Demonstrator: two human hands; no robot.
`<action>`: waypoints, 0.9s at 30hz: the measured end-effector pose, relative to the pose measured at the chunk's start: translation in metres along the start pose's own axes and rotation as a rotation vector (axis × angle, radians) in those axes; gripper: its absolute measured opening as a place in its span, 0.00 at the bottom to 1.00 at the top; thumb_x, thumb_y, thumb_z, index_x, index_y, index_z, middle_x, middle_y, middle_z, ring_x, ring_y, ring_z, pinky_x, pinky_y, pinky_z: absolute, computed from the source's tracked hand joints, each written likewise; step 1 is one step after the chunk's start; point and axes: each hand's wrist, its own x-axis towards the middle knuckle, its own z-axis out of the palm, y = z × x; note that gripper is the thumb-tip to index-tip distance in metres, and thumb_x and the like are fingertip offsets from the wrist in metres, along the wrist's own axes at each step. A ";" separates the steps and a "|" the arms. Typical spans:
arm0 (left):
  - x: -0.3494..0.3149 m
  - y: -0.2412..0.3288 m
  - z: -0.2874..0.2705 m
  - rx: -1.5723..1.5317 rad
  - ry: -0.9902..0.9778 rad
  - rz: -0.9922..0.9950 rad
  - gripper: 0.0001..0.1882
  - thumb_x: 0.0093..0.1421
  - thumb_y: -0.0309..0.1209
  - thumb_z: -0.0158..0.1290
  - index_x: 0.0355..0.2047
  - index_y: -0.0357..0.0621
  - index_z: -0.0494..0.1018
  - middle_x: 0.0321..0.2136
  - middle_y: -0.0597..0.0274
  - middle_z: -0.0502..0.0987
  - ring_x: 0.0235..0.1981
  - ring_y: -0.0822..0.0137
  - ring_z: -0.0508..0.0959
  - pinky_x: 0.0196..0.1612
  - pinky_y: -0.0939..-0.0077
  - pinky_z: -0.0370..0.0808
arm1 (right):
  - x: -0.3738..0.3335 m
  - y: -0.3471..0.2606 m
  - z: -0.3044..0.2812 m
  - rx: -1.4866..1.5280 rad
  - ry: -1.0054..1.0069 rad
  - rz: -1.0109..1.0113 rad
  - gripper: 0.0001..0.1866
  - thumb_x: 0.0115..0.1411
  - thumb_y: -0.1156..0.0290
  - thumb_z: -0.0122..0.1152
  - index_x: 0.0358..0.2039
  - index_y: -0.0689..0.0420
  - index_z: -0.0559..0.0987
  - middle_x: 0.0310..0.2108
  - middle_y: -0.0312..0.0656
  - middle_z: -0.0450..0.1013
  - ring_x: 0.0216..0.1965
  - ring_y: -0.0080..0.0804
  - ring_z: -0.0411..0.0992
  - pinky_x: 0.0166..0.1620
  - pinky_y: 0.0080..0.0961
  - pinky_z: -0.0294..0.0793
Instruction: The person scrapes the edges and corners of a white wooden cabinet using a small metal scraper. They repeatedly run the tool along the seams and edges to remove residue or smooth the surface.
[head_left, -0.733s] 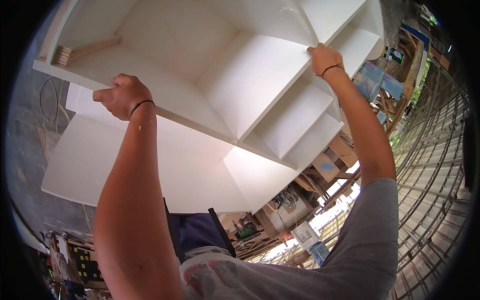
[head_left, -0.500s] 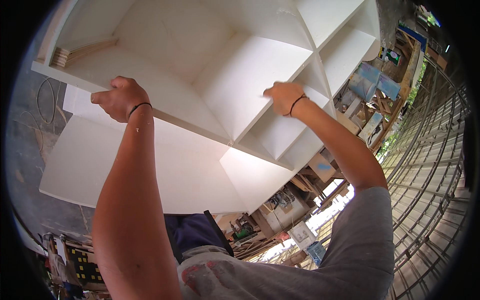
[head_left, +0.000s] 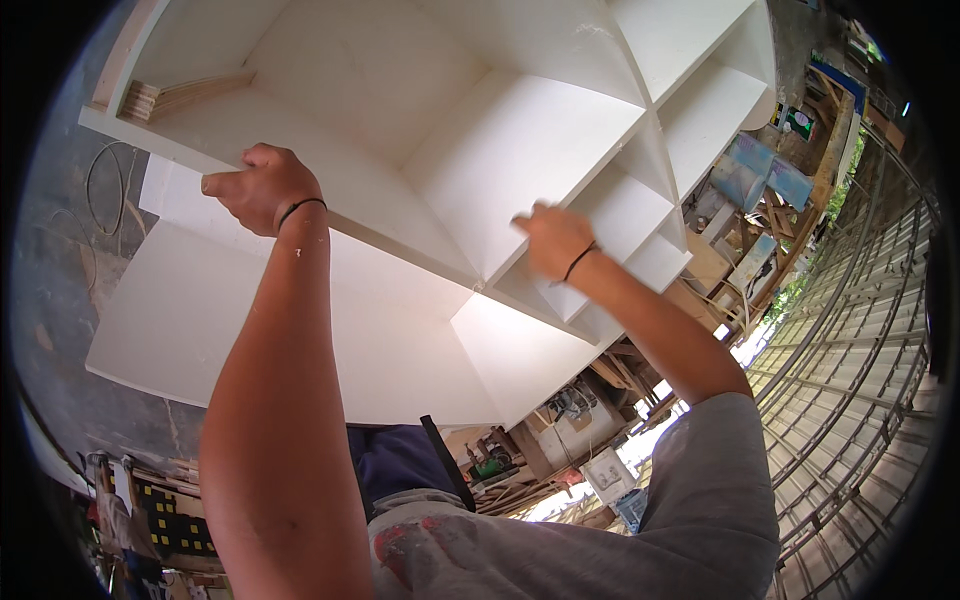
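A large white shelving cabinet [head_left: 350, 90] with several compartments fills the upper view, lying at a slant. My left hand [head_left: 267, 190] is closed over its near front edge, thumb pointing left. My right hand [head_left: 558, 242] is closed at the front edge of a white divider panel [head_left: 530, 125], close to where that panel meets the near edge. It is slightly smeared, and whatever its fingers may hold is hidden. Both wrists wear a thin dark band.
Thin wooden strips [head_left: 165, 95] lie in the cabinet's left corner. A white panel [head_left: 270, 330] slopes below the near edge. A cable [head_left: 105, 195] loops at the left. Wood scraps, blue-stained containers [head_left: 740, 172] and a metal grid [head_left: 850, 330] stand at the right.
My right hand has slid down along the divider's edge toward the near corner. My left hand keeps its place on the cabinet edge; the whole view has shifted slightly.
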 end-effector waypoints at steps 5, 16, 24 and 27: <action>-0.002 0.002 -0.003 0.014 -0.020 -0.015 0.18 0.59 0.35 0.42 0.43 0.33 0.56 0.37 0.42 0.75 0.35 0.48 0.80 0.36 0.60 0.80 | 0.024 0.116 -0.059 -0.295 0.263 0.374 0.11 0.58 0.70 0.53 0.41 0.51 0.78 0.39 0.44 0.72 0.39 0.41 0.74 0.40 0.35 0.77; 0.000 -0.001 -0.008 0.033 -0.037 -0.024 0.20 0.59 0.34 0.43 0.44 0.32 0.55 0.37 0.40 0.74 0.34 0.48 0.80 0.35 0.58 0.79 | -0.003 0.023 0.011 0.215 0.527 0.329 0.17 0.54 0.74 0.49 0.43 0.52 0.79 0.37 0.46 0.72 0.41 0.47 0.72 0.41 0.41 0.75; -0.010 0.004 -0.017 0.019 -0.098 -0.072 0.20 0.60 0.33 0.46 0.45 0.31 0.55 0.41 0.45 0.72 0.36 0.50 0.80 0.35 0.62 0.81 | -0.022 -0.041 0.096 -0.013 0.700 0.066 0.15 0.56 0.71 0.54 0.45 0.51 0.78 0.29 0.40 0.65 0.32 0.39 0.70 0.33 0.34 0.75; -0.003 0.000 -0.009 0.022 -0.059 -0.034 0.24 0.59 0.34 0.48 0.49 0.31 0.54 0.43 0.44 0.72 0.39 0.50 0.80 0.36 0.63 0.82 | -0.038 -0.097 0.113 0.532 0.578 0.187 0.16 0.52 0.75 0.55 0.43 0.54 0.79 0.30 0.45 0.71 0.33 0.41 0.73 0.33 0.36 0.76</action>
